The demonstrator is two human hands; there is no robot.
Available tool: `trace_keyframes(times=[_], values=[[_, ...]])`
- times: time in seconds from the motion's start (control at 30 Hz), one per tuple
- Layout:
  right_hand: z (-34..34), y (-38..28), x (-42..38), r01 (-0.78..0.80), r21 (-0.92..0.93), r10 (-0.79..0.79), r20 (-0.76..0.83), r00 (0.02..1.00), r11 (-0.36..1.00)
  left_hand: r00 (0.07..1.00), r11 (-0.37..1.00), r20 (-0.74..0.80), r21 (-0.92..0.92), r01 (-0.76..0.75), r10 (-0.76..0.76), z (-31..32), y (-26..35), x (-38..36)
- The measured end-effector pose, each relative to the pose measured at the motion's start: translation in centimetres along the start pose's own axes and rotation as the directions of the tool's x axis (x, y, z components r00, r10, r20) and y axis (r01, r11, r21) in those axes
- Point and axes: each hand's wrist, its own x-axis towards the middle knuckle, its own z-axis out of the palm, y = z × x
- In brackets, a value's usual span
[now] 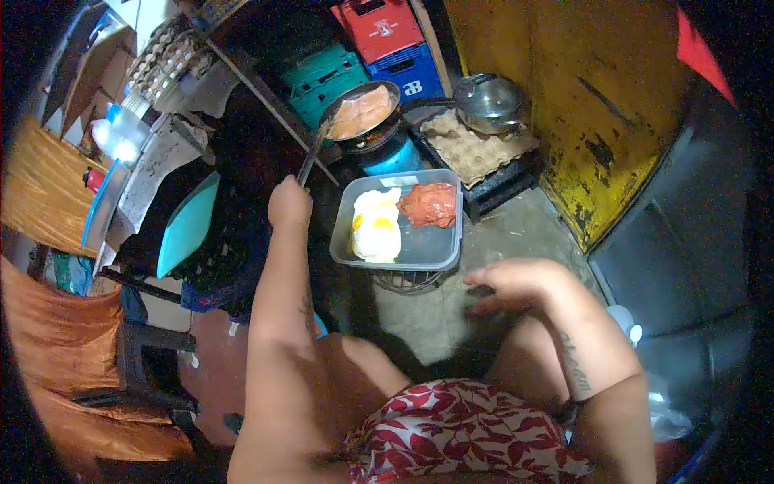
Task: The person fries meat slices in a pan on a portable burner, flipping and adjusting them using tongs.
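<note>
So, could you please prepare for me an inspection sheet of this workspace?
Surface: grey floor, partly in shadow; round wire stand under the plastic container.
Job's things: frying pan with pinkish slices; fried eggs and reddish food in the container.
Clutter: lidded pot, bumpy brown sheet.
Hands: left hand grips a long handle reaching the pan; right hand appears empty.
Cables: nothing seen.
Surroundings: red crate, blue crate, worn yellow panel.

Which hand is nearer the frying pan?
Left. The left hand grips a handle reaching the frying pan; the right hand is farther off, beyond the plastic container.
</note>
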Motion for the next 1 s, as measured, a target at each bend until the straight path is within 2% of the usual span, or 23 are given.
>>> trace_keyframes(times=[0.1, 0.17, 0.2, 0.23, 0.3, 0.4, 0.43, 0.5, 0.57, 0.6, 0.63, 0.7, 0.73, 0.77, 0.9, 1.0], values=[[-0.3, -1.1, 0.3, -0.006, -0.012, 0.006, 0.012, 1.0, 1.0, 1.0, 0.995, -0.011, 0.098, -0.002, 0.003, -1.5, 1.2, 2.4], [-0.8, -2.0, 0.5, -0.086, 0.013, 0.084, 0.119, 0.989, 0.996, 0.994, 0.975, 0.08, 0.203, -0.092, 0.077, -3.2, 2.5, 3.6], [-0.6, -1.9, 0.7, -0.088, 0.01, 0.087, 0.112, 0.99, 0.996, 0.989, 0.963, 0.108, 0.242, -0.12, 0.097, -3.6, 3.1, 4.2], [-0.3, -1.6, 1.1, -0.054, -0.004, 0.054, 0.104, 0.993, 0.999, 0.989, 0.963, 0.103, 0.24, -0.123, 0.101, -4.1, 3.8, 4.8], [-0.5, -1.6, 1.3, -0.022, -0.017, 0.024, 0.092, 0.995, 1.0, 0.966, 0.894, 0.238, 0.406, -0.189, 0.097, -4.5, 5.1, 5.8], [-0.8, -1.5, 0.9, -0.01, 0.025, 0.007, 0.106, 0.994, 1.0, 0.962, 0.852, 0.212, 0.457, -0.255, 0.174, -3.4, 6.1, 7.7], [-0.1, -0.8, 1.0, -0.017, 0.205, 0.002, 0.07, 0.998, 0.979, 0.959, 0.849, 0.221, 0.457, -0.265, 0.18, -3.1, 6.5, 8.0], [0.4, 0.0, 1.1, -0.019, 0.386, 0.008, 0.03, 1.0, 0.922, 0.95, 0.804, 0.224, 0.509, -0.305, 0.219, -2.6, 7.4, 8.7], [0.4, 0.5, 1.1, 0.102, 0.266, -0.091, -0.051, 0.995, 0.959, 0.949, 0.804, 0.228, 0.508, -0.308, 0.219, -1.6, 7.6, 9.6], [0.9, 0.9, 1.1, 0.098, 0.273, -0.086, -0.057, 0.995, 0.957, 0.953, 0.804, 0.224, 0.518, -0.292, 0.202, -1.5, 7.8, 9.6], [1.7, 1.3, 1.1, 0.05, 0.579, -0.006, -0.078, 0.997, 0.813, 0.958, 0.804, 0.219, 0.527, -0.276, 0.185, -1.4, 8.1, 9.5], [1.7, 1.6, 0.9, 0.016, 0.822, 0.079, -0.075, 0.994, 0.57, 0.951, 0.792, 0.236, 0.534, -0.297, 0.197, -1.1, 7.9, 9.2], [0.9, 1.4, 0.6, 0.058, 0.561, -0.002, -0.099, 0.995, 0.826, 0.959, 0.802, 0.219, 0.532, -0.273, 0.182, -0.7, 7.6, 9.4], [0.3, 1.2, 0.5, 0.105, 0.224, -0.087, -0.091, 0.992, 0.969, 0.966, 0.812, 0.201, 0.529, -0.248, 0.164, -0.3, 7.3, 9.5], [-0.2, 1.0, 0.4, 0.129, 0.251, -0.11, -0.086, 0.99, 0.959, 0.967, 0.808, 0.165, 0.532, -0.254, 0.195, -0.2, 6.8, 9.3], [-0.1, 0.5, 0.5, 0.059, 0.18, -0.059, -0.003, 0.998, 0.982, 0.957, 0.797, 0.206, 0.533, -0.283, 0.202, -0.9, 6.8, 9.1]])
